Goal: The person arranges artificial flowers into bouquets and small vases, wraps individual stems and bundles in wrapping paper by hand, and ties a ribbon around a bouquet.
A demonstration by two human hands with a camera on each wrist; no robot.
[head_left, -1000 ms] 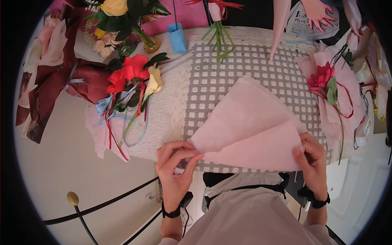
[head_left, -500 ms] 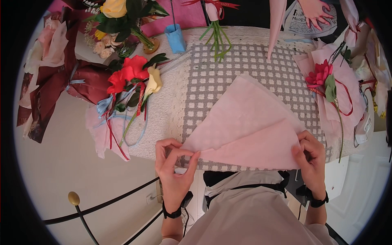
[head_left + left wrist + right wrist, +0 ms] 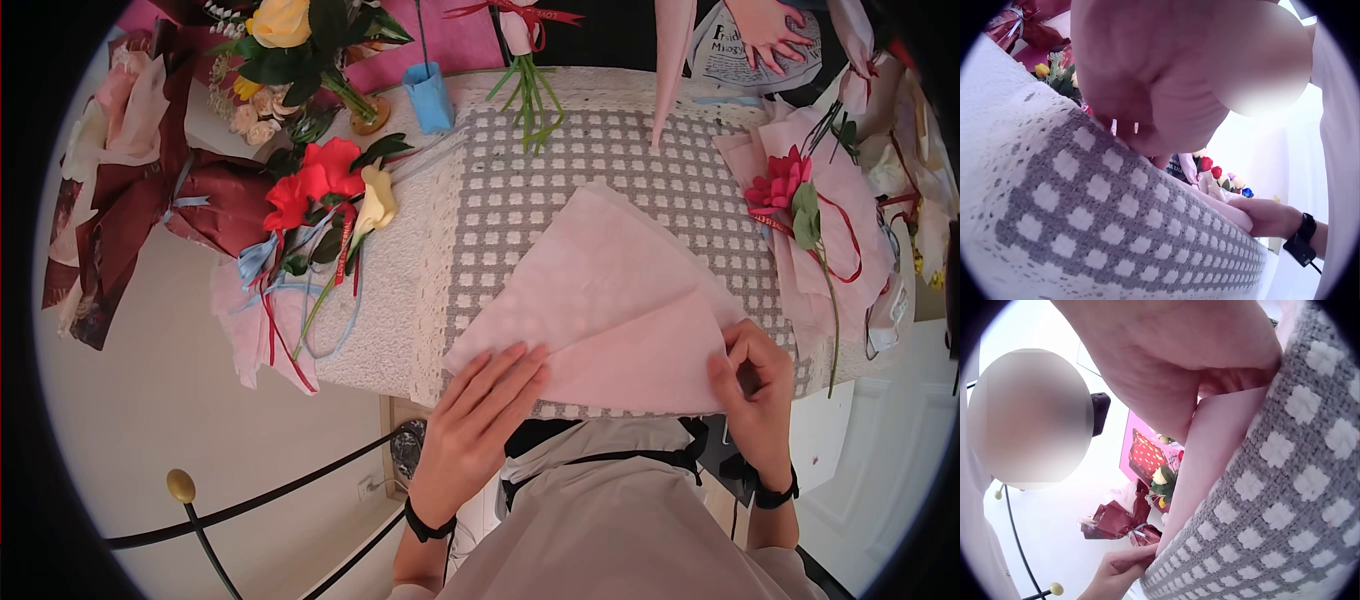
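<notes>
A sheet of pale pink wrapping paper (image 3: 595, 255) lies on the checked grey-and-white cloth (image 3: 500, 215), its near part folded over as a flap (image 3: 645, 350). My left hand (image 3: 480, 420) rests with straight fingers on the paper's lower left, at the flap's left end. At the right corner, thumb and fingers of my right hand (image 3: 758, 385) pinch the paper. The right wrist view shows the folded paper edge (image 3: 1216, 434) running from under the right hand (image 3: 1191, 350) along the cloth. The left palm (image 3: 1154, 69) fills the top of the left wrist view.
Left of the paper lie red flowers (image 3: 330, 168) with a cream calla lily (image 3: 378, 197) and ribbons. A magenta flower (image 3: 780, 182) lies on pink paper at right. Farther back are a blue container (image 3: 430, 98), green stems (image 3: 532, 105) and another person's hand (image 3: 768, 35).
My left hand has released its pinch on the left corner, moved right and laid its fingers straight on the paper. The right hand keeps its pinch on the right corner.
</notes>
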